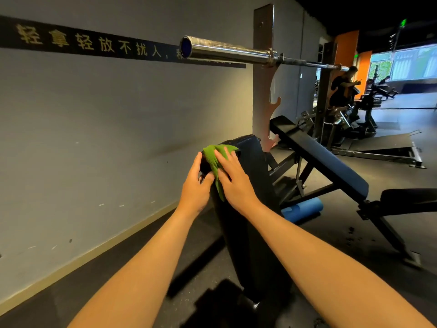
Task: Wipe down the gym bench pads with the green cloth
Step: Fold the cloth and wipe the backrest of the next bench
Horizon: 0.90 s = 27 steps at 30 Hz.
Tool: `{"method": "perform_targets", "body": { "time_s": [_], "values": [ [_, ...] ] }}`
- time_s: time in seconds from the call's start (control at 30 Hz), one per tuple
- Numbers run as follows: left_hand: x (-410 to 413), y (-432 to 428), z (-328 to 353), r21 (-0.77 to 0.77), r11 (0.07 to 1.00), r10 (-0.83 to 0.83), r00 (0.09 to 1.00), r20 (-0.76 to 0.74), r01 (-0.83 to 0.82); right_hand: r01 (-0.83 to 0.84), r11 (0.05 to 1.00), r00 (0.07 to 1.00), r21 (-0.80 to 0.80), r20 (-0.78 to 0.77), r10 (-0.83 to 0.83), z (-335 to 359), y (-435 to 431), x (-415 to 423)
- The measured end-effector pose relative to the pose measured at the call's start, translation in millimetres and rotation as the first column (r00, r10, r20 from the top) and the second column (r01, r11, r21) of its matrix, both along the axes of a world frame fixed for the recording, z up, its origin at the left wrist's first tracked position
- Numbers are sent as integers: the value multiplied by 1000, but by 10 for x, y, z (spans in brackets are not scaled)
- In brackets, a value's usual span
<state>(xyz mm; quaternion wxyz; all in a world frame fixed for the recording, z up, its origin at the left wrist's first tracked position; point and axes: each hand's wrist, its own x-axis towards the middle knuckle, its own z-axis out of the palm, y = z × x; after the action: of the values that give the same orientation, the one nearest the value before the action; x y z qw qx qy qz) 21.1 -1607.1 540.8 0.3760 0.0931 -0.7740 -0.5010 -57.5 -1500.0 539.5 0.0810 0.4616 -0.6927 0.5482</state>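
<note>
At the top left corner of the upright black bench pad (250, 209), seen from the head camera, the green cloth (214, 159) lies draped over the edge. The right hand (234, 178) presses it flat with straight, spread fingers. The left hand (195, 183) curls round the pad's left edge just beside the cloth, apparently steadying it. Wiping looks to be at its start, with only the top covered. Next, the cloth likely needs dragging down the pad's long face under steady pressure. A second incline bench (326, 159) stands to the right, seemingly unwiped.
</note>
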Motion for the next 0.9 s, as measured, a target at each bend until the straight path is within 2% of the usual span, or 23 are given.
{"method": "perform_targets", "body": {
  "time_s": [0.17,0.27,0.37,0.5,0.63,0.77,0.9],
  "values": [
    [43,112,-27,132,991,6,999,-43,0,86,996,996,28,-3,-86,-392,134,56],
    [68,51,-46,186,983,13,999,-50,-4,123,992,987,36,-106,-118,-156,77,-37],
    [65,9,-25,311,950,-5,999,-51,20,118,990,973,71,-207,-101,217,-120,-73],
    [68,30,-40,428,901,-43,996,-82,75,164,985,962,55,-232,-147,248,-330,-15],
    [83,94,-139,425,903,-36,996,-84,69,184,982,939,49,-304,-161,-198,-203,61],
    [154,162,-273,322,946,-18,1000,-17,23,280,952,904,125,-367,-218,-686,-39,163],
    [234,261,-290,258,961,103,994,-20,-94,332,935,883,122,-388,-263,-637,5,217]
  ]
}}
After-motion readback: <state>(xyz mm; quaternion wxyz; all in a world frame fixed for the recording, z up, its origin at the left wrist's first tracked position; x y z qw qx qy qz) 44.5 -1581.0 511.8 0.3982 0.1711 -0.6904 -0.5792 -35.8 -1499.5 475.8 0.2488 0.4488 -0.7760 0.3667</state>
